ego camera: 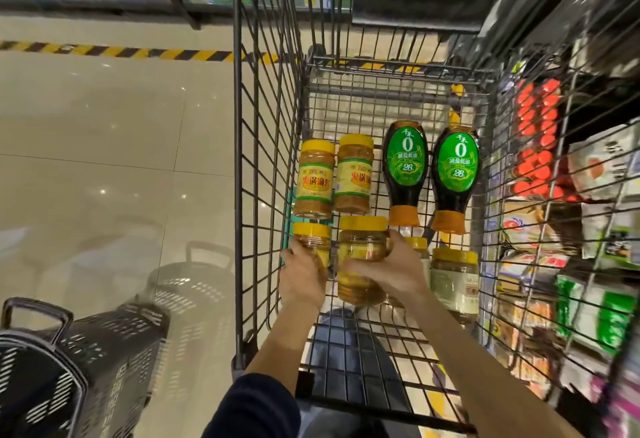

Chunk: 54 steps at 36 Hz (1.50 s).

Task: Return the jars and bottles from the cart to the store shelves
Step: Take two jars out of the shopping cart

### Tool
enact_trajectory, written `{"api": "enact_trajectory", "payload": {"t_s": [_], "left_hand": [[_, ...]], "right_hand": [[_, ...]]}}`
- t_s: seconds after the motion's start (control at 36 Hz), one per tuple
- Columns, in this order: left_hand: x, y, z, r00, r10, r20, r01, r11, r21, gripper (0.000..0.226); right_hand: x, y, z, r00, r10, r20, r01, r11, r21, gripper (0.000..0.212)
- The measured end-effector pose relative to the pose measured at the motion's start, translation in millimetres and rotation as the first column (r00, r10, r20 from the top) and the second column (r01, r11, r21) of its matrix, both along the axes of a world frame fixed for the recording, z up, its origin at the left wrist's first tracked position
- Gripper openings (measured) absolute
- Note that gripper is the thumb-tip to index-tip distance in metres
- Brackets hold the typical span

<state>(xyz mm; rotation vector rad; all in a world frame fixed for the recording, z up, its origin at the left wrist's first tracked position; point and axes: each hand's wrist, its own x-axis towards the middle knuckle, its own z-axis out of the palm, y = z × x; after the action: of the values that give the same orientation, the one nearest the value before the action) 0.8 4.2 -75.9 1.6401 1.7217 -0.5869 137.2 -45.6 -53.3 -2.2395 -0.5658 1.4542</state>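
Holding one jar per hand inside the cart (pixel 263 160), both arms in over its near end.

- left hand (pixel 300 276): fingers curled round the left amber jar (pixel 313 240), against the cart's left wall. Yellow lid points to the cart's far end.
- right hand (pixel 394 264): wrapped round the right amber jar (pixel 362 254), thumb across the near side, fingers round the far side. The jar is mid-cart, just beside the left one.
- Can't tell if either jar is off the cart floor.

Rest of the load, all lying on the cart floor:
- left labelled jar (pixel 314 181) and right labelled jar (pixel 354 176): yellow lids, red-and-yellow labels, side by side by the left wall, just beyond the held jars.
- left dark bottle (pixel 406 167) and right dark bottle (pixel 456 177): green oval labels, orange caps towards the near end, on the cart's right half.
- pale jar (pixel 453 278): yellow lid, against the right wall, near side of the bottles.
- One more yellow lid (pixel 417 243) shows just behind the right hand; its jar is mostly hidden.

Around the cart: stacked black baskets (pixel 52 368) on the floor to its left, a striped tape line (pixel 138 53) on the floor past its far end, and packed store shelves (pixel 588 195) close along its right side.
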Motion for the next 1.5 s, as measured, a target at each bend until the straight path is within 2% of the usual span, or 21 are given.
{"api": "enact_trajectory", "payload": {"t_s": [0.08,0.25,0.44,0.53,0.72,0.83,0.89,0.97,1.08,1.17,1.31,1.42,1.5], "left_hand": [[0,-2,-1,1.000,-0.007,-0.012,0.007,1.000,-0.013,0.084],[1,1,-7,0.996,0.084,0.021,-0.083,0.995,-0.054,0.100],[6,2,-10,0.994,0.112,-0.016,-0.113,0.992,-0.056,0.109],[6,0,-8,0.994,0.105,-0.028,-0.106,0.993,-0.046,0.107],[5,-3,-3,0.985,0.166,0.055,-0.164,0.986,-0.039,0.089],[-4,-5,-29,0.974,0.175,0.141,-0.170,0.984,-0.048,0.101],[-8,-5,-39,0.973,0.183,0.141,-0.181,0.983,-0.023,0.097],[6,0,20,0.961,0.222,0.167,-0.222,0.975,-0.020,0.074],[12,-1,60,0.943,0.206,0.262,-0.222,0.975,0.031,0.060],[14,-1,92,0.926,0.180,0.331,-0.208,0.977,0.051,0.048],[15,0,148,0.878,0.123,0.463,-0.207,0.969,0.136,0.050],[18,5,194,0.801,0.042,0.597,-0.203,0.958,0.205,0.066],[24,6,240,0.749,-0.042,0.662,-0.196,0.939,0.282,0.069]], "right_hand": [[12,-4,19,0.994,-0.066,-0.090,0.072,0.996,0.061,0.069],[34,-11,48,0.983,-0.111,-0.143,0.128,0.986,0.111,0.055],[49,-17,66,0.962,-0.191,-0.195,0.224,0.961,0.163,0.053],[53,-19,71,0.965,-0.189,-0.181,0.222,0.957,0.186,0.052],[60,-25,78,0.983,-0.146,-0.112,0.168,0.959,0.230,0.056],[63,-29,80,0.981,-0.162,-0.107,0.183,0.958,0.222,0.062],[64,-31,83,0.982,-0.178,-0.067,0.189,0.957,0.219,0.063],[64,-34,93,0.982,-0.189,-0.001,0.184,0.956,0.227,0.065],[67,-36,116,0.976,-0.219,0.017,0.209,0.949,0.234,0.062],[67,-40,135,0.971,-0.240,0.005,0.231,0.940,0.253,0.069],[66,-50,177,0.966,-0.259,-0.003,0.247,0.917,0.313,0.059],[63,-54,205,0.954,-0.298,0.037,0.269,0.903,0.334,0.101],[62,-58,236,0.942,-0.317,0.109,0.252,0.883,0.396,0.105]]}}
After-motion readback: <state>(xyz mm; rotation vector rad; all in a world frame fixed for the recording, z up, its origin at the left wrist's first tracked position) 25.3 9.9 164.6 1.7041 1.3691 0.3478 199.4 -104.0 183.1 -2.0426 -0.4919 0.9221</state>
